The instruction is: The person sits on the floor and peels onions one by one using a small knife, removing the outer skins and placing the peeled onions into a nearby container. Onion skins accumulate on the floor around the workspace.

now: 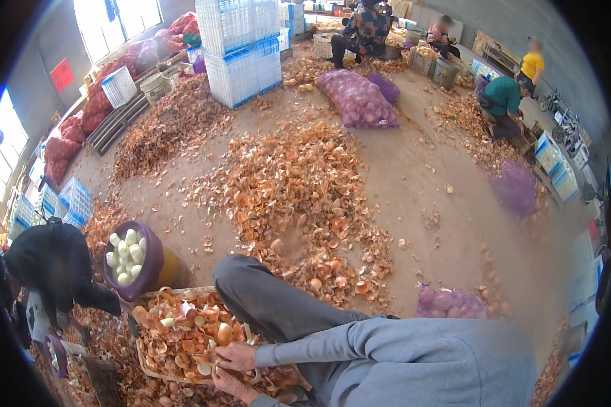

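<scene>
Over the near edge of a shallow crate (150,374) filled with onion skins, my two hands work close together. My right hand (238,355) is closed, and a thin blade, apparently a small knife (199,354), sticks out from it over the skins. Just below it, my left hand (232,385) has curled fingers close to the right one; whatever may be in them is hidden. A peeled-looking onion (224,333) lies on the skins just beyond my hands. By the crate's far corner stands a bucket with a purple rim lining (150,259), holding several peeled white onions (126,254).
A person in dark clothing (56,264) bends at the left. Onion skins (295,188) heap on the floor ahead. Purple mesh sacks (359,96) of onions and stacked white-blue crates (242,71) stand farther off. Another small sack (450,302) lies to the right. Other people sit working behind.
</scene>
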Demonstrator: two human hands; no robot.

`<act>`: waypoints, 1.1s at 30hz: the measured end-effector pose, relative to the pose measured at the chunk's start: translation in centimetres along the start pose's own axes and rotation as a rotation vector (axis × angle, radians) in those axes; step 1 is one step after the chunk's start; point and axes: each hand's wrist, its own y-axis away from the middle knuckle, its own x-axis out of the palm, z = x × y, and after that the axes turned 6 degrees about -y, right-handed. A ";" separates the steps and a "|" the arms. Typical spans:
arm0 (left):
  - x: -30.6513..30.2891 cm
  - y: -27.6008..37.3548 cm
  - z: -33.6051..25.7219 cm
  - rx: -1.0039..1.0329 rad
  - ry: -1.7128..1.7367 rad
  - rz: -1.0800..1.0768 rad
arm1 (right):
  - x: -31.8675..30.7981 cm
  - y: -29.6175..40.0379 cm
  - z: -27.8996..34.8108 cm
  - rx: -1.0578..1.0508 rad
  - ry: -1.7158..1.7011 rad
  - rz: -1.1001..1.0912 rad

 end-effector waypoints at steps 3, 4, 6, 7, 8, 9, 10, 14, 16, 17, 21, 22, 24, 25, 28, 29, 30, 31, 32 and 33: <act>0.5 -0.1 0.1 -0.133 0.083 -0.011 | -0.7 0.1 0.0 0.048 0.036 0.043; 0.9 0.8 -2.5 -0.142 0.098 -0.011 | -1.1 0.3 -0.5 0.059 0.076 0.060; 1.9 1.7 -6.5 -0.171 0.125 -0.014 | -1.6 0.4 -1.3 0.027 0.207 0.061; 1.6 1.8 -7.5 -0.197 0.122 -0.029 | -1.4 0.3 -1.1 0.017 0.251 0.060; 1.4 1.9 -7.8 -0.225 0.123 -0.046 | -1.2 0.2 -0.9 0.030 0.269 0.037; 0.7 0.6 -4.9 -0.241 0.083 -0.082 | 0.0 -0.2 -0.5 -0.007 0.252 0.064; 1.1 1.3 -5.6 -0.368 0.532 -0.004 | -0.1 0.4 -1.4 -0.008 0.253 0.064; 0.3 2.2 -10.2 -0.511 0.572 -0.171 | -0.9 2.8 0.1 -0.196 0.482 0.192; -1.1 2.2 -8.7 -0.436 0.546 -0.259 | -2.5 3.7 2.8 -0.040 0.419 0.345; -1.3 2.3 -8.9 -0.422 0.542 -0.293 | -3.1 3.7 3.6 0.021 0.419 0.400; -1.3 2.3 -8.4 -0.360 0.540 -0.403 | -3.5 4.3 5.4 0.016 0.553 0.491; -1.3 2.3 -8.0 -0.345 0.527 -0.427 | -3.5 4.4 5.6 0.016 0.550 0.499; -1.4 2.2 -7.5 -0.319 0.474 -0.484 | -3.4 4.7 5.3 -0.001 0.552 0.508; -1.2 2.1 -7.4 -0.307 0.447 -0.509 | -3.5 4.8 5.1 -0.012 0.552 0.510; -1.0 2.0 -6.4 -0.293 0.441 -0.560 | -3.6 4.8 4.6 -0.032 0.557 0.525; -1.1 2.0 -6.0 -0.276 0.433 -0.576 | -3.4 4.9 4.1 -0.030 0.563 0.541; -1.1 1.9 -6.5 -0.294 0.404 -0.549 | -3.4 4.8 4.0 -0.026 0.571 0.554; -1.1 1.9 -7.1 -0.312 0.375 -0.522 | -3.4 4.7 4.0 -0.068 0.557 0.501; -1.2 1.9 -7.6 -0.330 0.346 -0.496 | -3.4 4.7 4.1 -0.109 0.542 0.448; -1.1 1.9 -8.2 -0.328 0.336 -0.483 | -3.4 4.6 4.2 -0.151 0.526 0.393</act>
